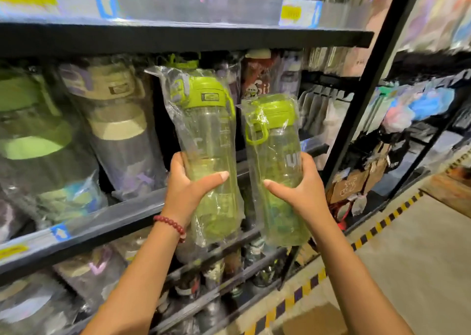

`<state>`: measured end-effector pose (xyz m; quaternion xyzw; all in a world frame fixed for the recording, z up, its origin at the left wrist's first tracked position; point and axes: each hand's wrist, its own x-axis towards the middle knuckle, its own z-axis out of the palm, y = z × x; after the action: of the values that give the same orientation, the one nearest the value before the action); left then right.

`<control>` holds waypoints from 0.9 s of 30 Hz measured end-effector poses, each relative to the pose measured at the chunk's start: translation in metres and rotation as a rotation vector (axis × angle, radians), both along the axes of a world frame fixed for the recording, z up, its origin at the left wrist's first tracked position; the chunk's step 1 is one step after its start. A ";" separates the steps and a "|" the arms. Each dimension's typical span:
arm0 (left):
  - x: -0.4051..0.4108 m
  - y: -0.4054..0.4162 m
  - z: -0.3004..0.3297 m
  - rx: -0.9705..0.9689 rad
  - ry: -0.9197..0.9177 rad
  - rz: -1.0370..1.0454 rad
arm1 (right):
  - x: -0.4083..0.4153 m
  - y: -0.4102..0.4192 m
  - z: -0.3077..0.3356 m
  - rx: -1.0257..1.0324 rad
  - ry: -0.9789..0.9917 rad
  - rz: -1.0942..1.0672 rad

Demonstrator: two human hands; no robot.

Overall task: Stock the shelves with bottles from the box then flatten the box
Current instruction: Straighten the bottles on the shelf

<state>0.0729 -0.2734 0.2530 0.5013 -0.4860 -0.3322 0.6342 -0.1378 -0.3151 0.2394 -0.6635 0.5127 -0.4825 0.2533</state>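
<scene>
Stocking is the step in hand, seen from the head camera: two green-lidded bottles in clear plastic sleeves are held up before the middle shelf (122,215). The left bottle (207,141) is grasped round its lower body by the left hand (190,184), thumb across the front, a red bead bracelet (171,224) on that wrist. The right bottle (275,161) is gripped in the same way by the right hand (297,187). Both are carried upright, tilted slightly, just beside each other, and neither has been set down yet. A dark gap is seen behind them, between the beige-lidded bottle (119,130) on the left and the printed bottles (257,77) further back; it looks the likely slot. The next move, by this reading, calls for each bottle to be lifted over the shelf's front lip and pushed back upright. Headroom is limited by the upper shelf edge (178,36), and the black upright post (356,85) closes off the right side, so little sideways room is left. A cardboard flap (316,319), perhaps the box, is glimpsed low on the floor; flattening is still to come.
</scene>
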 end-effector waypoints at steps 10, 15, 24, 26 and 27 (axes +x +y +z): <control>-0.015 -0.060 0.010 -0.054 0.165 0.056 | -0.027 -0.096 0.045 -0.190 0.135 0.131; -0.033 -0.089 0.016 -0.129 0.240 0.098 | -0.033 -0.134 0.063 -0.281 0.199 0.237; -0.063 -0.123 0.005 -0.247 0.329 0.251 | -0.037 -0.181 0.070 -0.477 0.246 0.357; -0.068 -0.129 0.004 -0.259 0.334 0.283 | -0.038 -0.191 0.068 -0.467 0.259 0.368; -0.071 -0.132 0.004 -0.264 0.340 0.298 | -0.039 -0.195 0.067 -0.468 0.263 0.374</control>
<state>0.0023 -0.4050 0.2567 0.4172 -0.3325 -0.2481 0.8086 -0.1773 -0.5103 0.3069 -0.8430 0.2855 -0.4424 0.1099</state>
